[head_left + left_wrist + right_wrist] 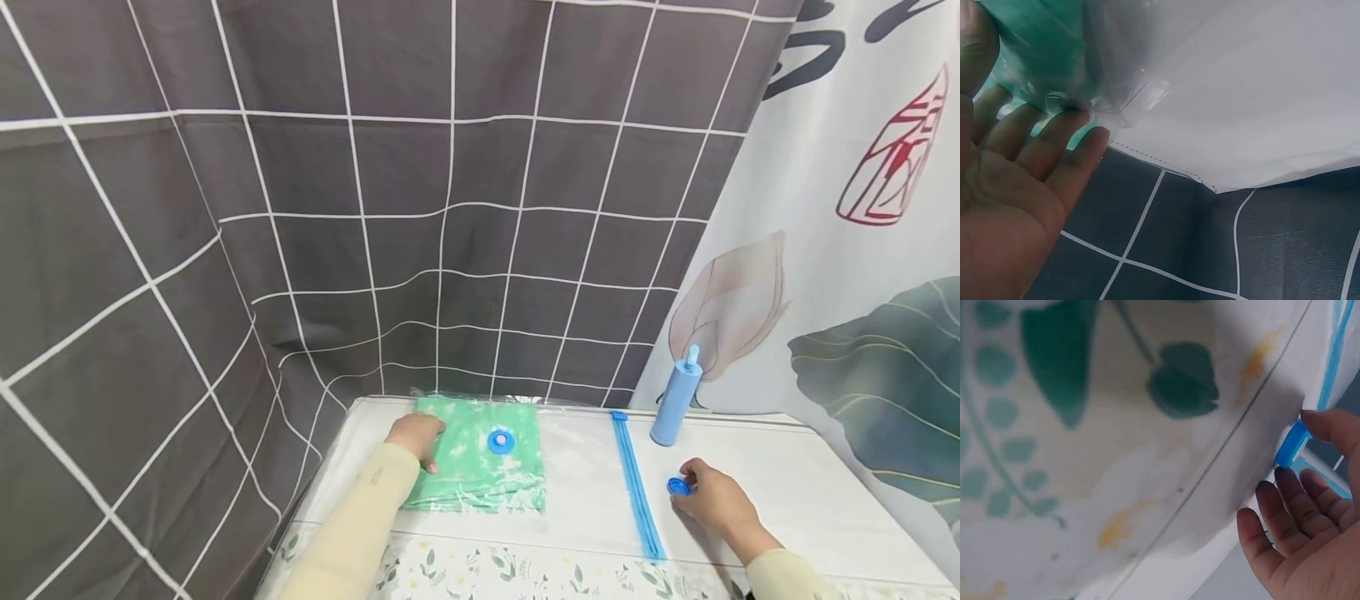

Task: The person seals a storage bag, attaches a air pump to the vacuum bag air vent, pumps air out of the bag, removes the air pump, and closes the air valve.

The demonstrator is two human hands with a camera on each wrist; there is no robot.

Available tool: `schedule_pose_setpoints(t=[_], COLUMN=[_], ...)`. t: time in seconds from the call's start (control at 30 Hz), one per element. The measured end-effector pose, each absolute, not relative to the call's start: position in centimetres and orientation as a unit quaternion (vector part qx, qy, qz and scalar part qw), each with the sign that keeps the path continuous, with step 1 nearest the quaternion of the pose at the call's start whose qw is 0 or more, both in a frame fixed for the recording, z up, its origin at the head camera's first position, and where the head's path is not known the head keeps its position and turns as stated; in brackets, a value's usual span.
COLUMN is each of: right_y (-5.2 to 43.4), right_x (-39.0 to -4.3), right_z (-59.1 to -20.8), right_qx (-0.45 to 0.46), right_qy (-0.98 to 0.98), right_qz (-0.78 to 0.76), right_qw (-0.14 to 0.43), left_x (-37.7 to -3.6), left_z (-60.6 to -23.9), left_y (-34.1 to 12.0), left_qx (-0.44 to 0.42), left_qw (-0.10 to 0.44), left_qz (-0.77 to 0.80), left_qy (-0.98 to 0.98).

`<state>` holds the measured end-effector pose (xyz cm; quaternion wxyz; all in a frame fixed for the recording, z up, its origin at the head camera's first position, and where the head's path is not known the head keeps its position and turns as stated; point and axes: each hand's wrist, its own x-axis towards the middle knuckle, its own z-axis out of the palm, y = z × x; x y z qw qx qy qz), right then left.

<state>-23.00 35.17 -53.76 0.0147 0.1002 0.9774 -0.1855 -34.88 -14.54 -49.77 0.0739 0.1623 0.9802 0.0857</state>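
Observation:
A clear vacuum bag lies flat on the table and holds a folded green cloth, with a round blue valve on top. My left hand rests on the bag's left part, fingers straight; in the left wrist view the fingertips touch the crinkled plastic over the green cloth. The bag's blue zip strip runs front to back at its right end. Right of the strip, my right hand pinches a small blue cap low over the table; the right wrist view shows the cap between thumb and fingers.
A blue hand pump stands upright at the back, right of the zip strip. The table carries a white cloth with a floral front border. A dark grid curtain hangs behind and left, a printed curtain on the right.

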Motion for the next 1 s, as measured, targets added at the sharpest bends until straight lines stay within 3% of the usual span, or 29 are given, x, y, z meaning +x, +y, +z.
schedule_pose_setpoints(t=[0.1, 0.23, 0.57, 1.0], right_y=[35.3, 36.0, 36.6, 36.5], right_x=[-24.0, -25.8, -30.9, -31.8], right_z=[-53.1, -51.3, -46.3, -47.6], right_qx=[0.086, 0.068, 0.112, 0.115], right_qy=[0.976, 0.969, 0.867, 0.865], right_qz=[-0.197, -0.236, -0.484, -0.487], right_qw=[0.023, -0.006, -0.043, -0.043], left_x=[-35.1, -36.9, -39.1, -34.5], left_z=[-49.7, -51.5, -54.8, -50.1], left_y=[-14.9, -16.0, -15.8, -14.1], left_qx=[0.156, 0.165, 0.161, 0.146], left_qw=[0.076, 0.068, 0.05, 0.047], left_qz=[0.078, 0.071, 0.073, 0.075], left_qy=[0.982, 0.981, 0.983, 0.985])
